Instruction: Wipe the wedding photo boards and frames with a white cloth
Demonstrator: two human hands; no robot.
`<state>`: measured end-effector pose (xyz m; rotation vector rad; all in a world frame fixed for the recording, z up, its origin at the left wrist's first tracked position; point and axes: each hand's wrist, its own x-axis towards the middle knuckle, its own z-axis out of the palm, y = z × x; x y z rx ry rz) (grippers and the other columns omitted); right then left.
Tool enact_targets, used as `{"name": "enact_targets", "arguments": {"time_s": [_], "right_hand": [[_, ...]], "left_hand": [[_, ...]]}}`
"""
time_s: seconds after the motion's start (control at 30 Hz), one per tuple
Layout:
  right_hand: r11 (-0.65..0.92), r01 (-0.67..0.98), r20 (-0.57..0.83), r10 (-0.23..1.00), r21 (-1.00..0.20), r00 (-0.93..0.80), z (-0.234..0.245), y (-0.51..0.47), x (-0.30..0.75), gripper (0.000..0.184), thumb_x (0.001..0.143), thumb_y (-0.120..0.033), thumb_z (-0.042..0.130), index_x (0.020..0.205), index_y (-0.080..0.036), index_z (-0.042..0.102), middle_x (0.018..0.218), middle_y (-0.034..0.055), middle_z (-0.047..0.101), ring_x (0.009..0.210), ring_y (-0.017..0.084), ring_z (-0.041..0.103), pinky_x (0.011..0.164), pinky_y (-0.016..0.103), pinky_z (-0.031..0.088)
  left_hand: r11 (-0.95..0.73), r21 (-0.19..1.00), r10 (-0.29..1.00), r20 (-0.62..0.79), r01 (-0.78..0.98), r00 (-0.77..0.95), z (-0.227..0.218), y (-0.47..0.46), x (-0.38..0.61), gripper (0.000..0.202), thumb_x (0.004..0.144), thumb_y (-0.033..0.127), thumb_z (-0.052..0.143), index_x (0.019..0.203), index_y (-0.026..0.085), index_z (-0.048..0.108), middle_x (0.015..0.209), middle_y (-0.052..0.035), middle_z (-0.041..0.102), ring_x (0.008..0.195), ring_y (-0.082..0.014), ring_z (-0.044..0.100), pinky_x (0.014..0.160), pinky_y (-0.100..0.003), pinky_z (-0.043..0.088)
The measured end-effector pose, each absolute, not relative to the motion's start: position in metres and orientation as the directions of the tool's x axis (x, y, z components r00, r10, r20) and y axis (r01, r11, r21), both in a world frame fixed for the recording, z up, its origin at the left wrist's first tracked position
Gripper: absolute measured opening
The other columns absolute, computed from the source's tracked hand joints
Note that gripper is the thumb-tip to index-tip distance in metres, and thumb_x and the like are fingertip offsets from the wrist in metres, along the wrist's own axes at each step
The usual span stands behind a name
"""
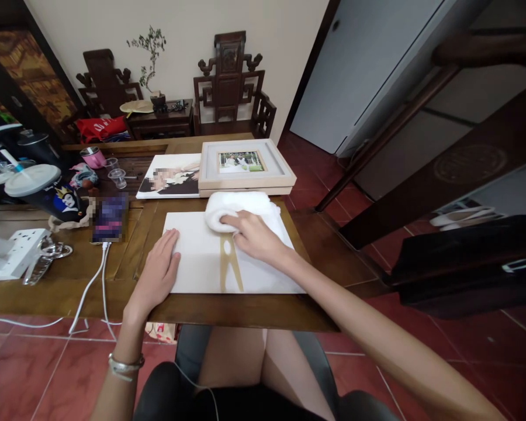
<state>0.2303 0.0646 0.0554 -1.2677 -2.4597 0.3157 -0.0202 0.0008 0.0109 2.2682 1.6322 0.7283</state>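
Head view of a person seated at a brown wooden surface [188,307], with both hands at a white panel [193,234] lying flat near its front edge. The left hand [160,266] rests on the panel's left edge, palm down, its fingers extended and grasping nothing; a silver-coloured bracelet [125,365] encircles the wrist. The right hand [255,235] is closed on the near side of a folded white cloth [245,200], which lies over the far right part of the panel. A gold-coloured motif [223,273], shaped like two spreading legs, extends from just below the cloth towards the panel's near edge. Just beyond the cloth lies a pale wooden frame [248,190] containing a small photograph [241,162]; a printed picture [173,175] lies directly to its left, its contact with the frame unclear. Farther left are a phone [109,216], partly obscured by pixelation, with white cables [104,266] at its near end, a white power strip [24,251], a dark cup [63,199] under a pale lid, and a pink cup [93,156]. Background: carved wooden chairs [230,76], a potted plant [151,55] and red floor tiles [311,155].
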Motion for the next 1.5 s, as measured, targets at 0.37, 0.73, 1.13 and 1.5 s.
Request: {"name": "enact_targets", "arguments": {"time_s": [0.37,0.73,1.13,1.5], "right_hand": [[0.768,0.543,0.260,0.631,-0.340,-0.731,0.055,-0.074,0.250,0.045,0.067,0.004,0.044,0.096,-0.020,0.069,0.135,0.0095,0.058,0.131,0.032,0.044,0.111,0.059,0.033],[0.703,0.639,0.222,0.708,-0.312,-0.671,0.056,0.042,0.227,0.051,0.068,0.005,0.042,0.109,-0.014,0.064,0.106,0.0150,0.063,0.113,0.031,0.052,0.090,0.045,0.047],[0.813,0.542,0.234,0.581,-0.213,-0.780,0.054,-0.055,0.220,0.036,0.079,-0.003,0.049,0.107,-0.022,0.061,0.128,0.0108,0.057,0.129,0.030,0.043,0.115,0.054,0.021],[0.691,0.690,0.065,0.715,-0.215,-0.696,0.068,0.025,0.188,0.048,0.077,0.004,0.042,0.115,-0.017,0.063,0.106,0.0132,0.066,0.105,0.029,0.058,0.097,0.047,0.039]], "left_hand": [[-0.336,0.486,0.940,0.223,0.807,0.257,0.012,0.005,-0.023,0.047,0.098,0.032,0.034,0.143,0.018,0.039,0.153,-0.0123,0.036,0.144,-0.0242,0.029,0.117,-0.051,0.024],[-0.321,0.555,0.946,0.216,0.768,0.240,0.009,0.008,-0.020,0.050,0.100,0.033,0.028,0.146,0.015,0.035,0.158,-0.0128,0.028,0.148,-0.0236,0.018,0.120,-0.050,0.018],[-0.328,0.548,0.942,0.247,0.769,0.226,0.008,0.008,-0.020,0.048,0.100,0.031,0.029,0.145,0.016,0.039,0.155,-0.0125,0.034,0.146,-0.0219,0.026,0.120,-0.048,0.023],[-0.348,0.547,0.935,0.256,0.762,0.244,0.007,0.009,-0.021,0.049,0.100,0.032,0.029,0.145,0.015,0.039,0.155,-0.0129,0.035,0.146,-0.0225,0.026,0.120,-0.048,0.022]]}}
